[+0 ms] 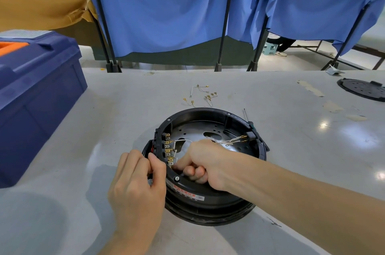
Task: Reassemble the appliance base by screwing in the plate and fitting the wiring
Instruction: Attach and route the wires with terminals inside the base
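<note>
Both hands work at the one base [210, 202], which sits open side up on the table [125, 109], just in front of the person.

Inside lies one metal plate [200, 129], with white wires [229, 141] crossing it. The left hand [135, 188] pinches the base's left rim between thumb and curled fingers. The right hand [204, 163] is fisted inside, its tip at the terminals [168, 148] — whether it pinches a wire I cannot tell. Beyond lie one screwdriver [248, 118] and a scatter of loose wires [203, 95] — too small to count. One black cover [364, 89] sits far right and one toolbox [39, 92] far left.
</note>
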